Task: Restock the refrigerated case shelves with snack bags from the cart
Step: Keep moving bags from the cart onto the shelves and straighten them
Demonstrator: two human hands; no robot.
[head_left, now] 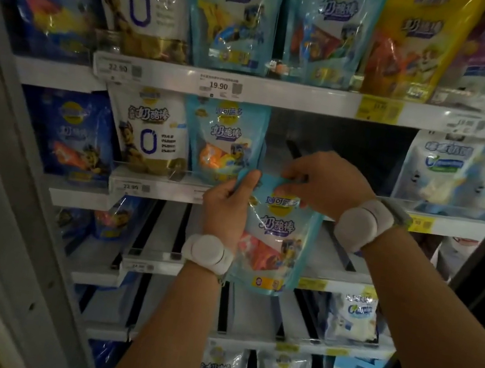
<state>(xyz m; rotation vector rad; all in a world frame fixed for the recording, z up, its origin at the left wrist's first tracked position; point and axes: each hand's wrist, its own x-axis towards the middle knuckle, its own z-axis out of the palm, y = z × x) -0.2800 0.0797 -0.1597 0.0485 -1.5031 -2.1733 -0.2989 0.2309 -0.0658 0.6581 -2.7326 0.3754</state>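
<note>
You hold a light-blue snack bag upright in front of the fridge case, level with the second shelf. Your left hand grips its left edge, thumb on the front. Your right hand pinches its top. Beside it, a matching bag stands on that shelf.
</note>
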